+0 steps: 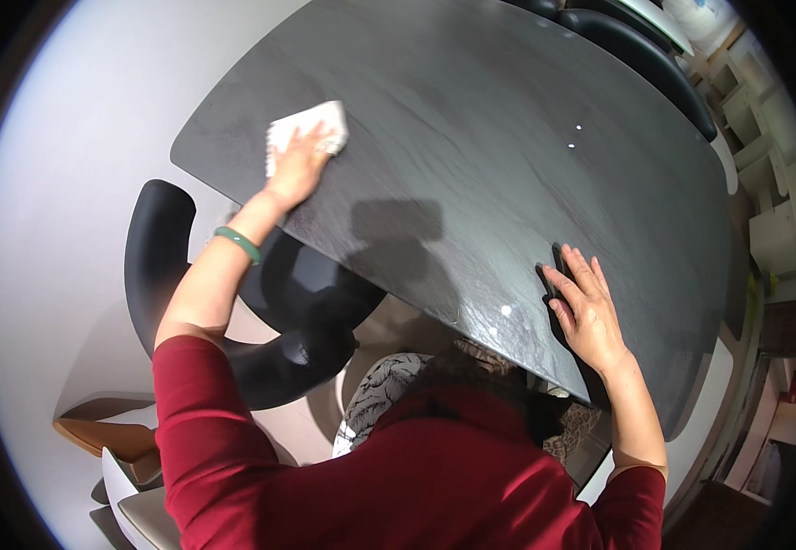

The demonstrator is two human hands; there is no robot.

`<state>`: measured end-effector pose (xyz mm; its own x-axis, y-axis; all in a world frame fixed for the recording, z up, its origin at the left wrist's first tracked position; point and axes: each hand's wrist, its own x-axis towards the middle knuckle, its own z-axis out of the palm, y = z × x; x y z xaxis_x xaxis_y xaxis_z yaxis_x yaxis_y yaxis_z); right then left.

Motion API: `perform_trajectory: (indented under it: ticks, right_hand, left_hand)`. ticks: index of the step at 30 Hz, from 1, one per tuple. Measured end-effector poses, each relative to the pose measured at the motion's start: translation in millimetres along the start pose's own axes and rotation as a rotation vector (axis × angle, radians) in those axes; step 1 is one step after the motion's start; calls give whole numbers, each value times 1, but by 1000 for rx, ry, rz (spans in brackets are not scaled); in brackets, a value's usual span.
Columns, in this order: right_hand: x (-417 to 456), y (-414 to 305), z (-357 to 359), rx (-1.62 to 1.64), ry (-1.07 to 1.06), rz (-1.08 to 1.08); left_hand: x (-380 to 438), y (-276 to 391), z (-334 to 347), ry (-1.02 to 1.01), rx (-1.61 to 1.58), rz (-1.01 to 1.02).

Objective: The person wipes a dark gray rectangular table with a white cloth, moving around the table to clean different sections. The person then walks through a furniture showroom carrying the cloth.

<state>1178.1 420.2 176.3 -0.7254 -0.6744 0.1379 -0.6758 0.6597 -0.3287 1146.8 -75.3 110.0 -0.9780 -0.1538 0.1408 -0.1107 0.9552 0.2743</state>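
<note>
My left hand (300,165) lies spread on a folded white cloth (333,124), pressing it flat against the dark grey stone-look tabletop (467,124) near its left corner. A green bangle (237,245) circles my left wrist. On the right, my right hand (585,302) is over the tabletop close to the near edge, fingers apart and holding nothing. Its dark shadow or reflection shows beside the fingertips; whether the whole palm touches the surface cannot be told.
A black chair (281,368) with a curved padded back stands at the near left edge. Black chairs (635,51) line the far side. Brown and white seats (106,440) are at lower left. White shelving (776,234) stands at right, a pale wall (61,206) at left.
</note>
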Motion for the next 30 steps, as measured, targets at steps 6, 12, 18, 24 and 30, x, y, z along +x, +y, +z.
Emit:
perform_trajectory:
  ticks: [6,12,18,24,30]
  right_hand:
    - [-31,-6,-5,17,64,64]
    - [-57,-10,-10,63,142,126]
    - [-86,3,-21,110,364,310]
    - [-99,5,-14,242,459,397]
    - [-107,9,-1,240,452,365]
  left_hand:
    - [10,186,39,-132,-42,346]
    - [-17,318,65,-191,-68,622]
    - [-89,373,61,-170,-17,816]
    - [-146,374,49,-262,-97,822]
    - [-154,317,42,-64,-59,729]
